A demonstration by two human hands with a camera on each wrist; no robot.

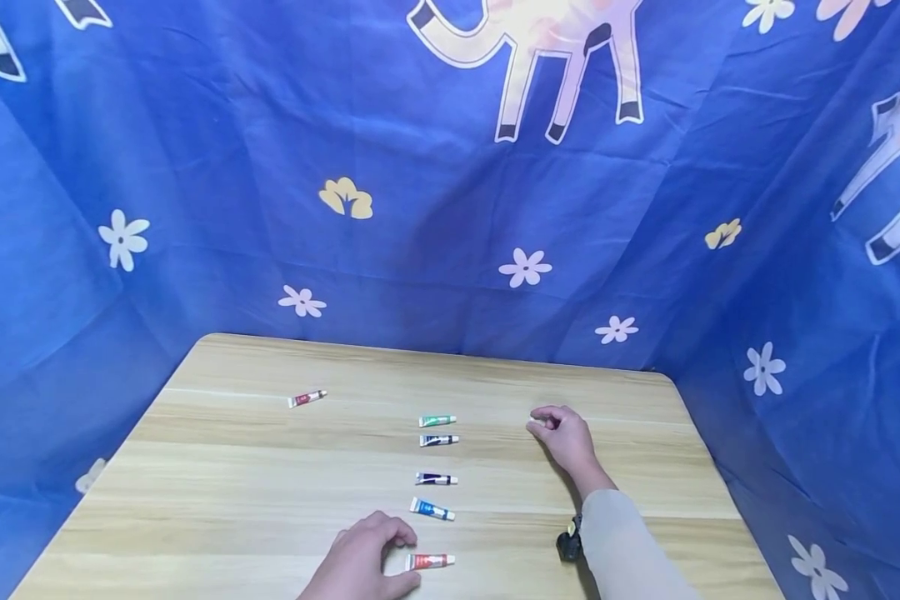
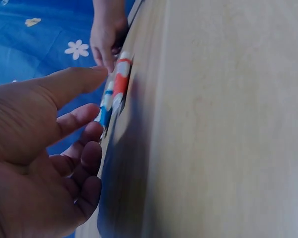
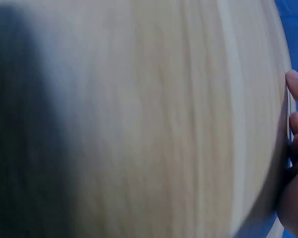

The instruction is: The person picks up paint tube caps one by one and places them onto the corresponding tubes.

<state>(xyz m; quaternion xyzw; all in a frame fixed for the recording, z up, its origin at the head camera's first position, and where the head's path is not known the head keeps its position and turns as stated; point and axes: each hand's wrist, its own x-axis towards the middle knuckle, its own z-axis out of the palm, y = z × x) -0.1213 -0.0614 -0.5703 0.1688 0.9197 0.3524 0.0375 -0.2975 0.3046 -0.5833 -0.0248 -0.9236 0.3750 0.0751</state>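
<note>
At the table's right side in the head view, my right hand [image 1: 566, 437] pinches a small whitish tube [image 1: 537, 421], mostly hidden by the fingers. My left hand [image 1: 367, 554] is at the front edge, thumb and fingers spread around the crimped end of an orange-red paint tube [image 1: 431, 562]. The left wrist view shows that hand [image 2: 44, 148] with nothing gripped and the orange-red tube [image 2: 121, 79] beyond the fingertips. Behind it lie a blue tube [image 1: 432, 509], a dark violet tube [image 1: 437, 479], a dark blue tube [image 1: 438, 440] and a green tube [image 1: 437, 421], in a column.
A dark red tube [image 1: 307, 398] lies apart at the table's back left. The wood-grain table [image 1: 195, 483] has rounded back corners. Blue patterned cloth [image 1: 420, 250] hangs behind it and at both sides. A black device [image 1: 569, 542] sits at the right wrist.
</note>
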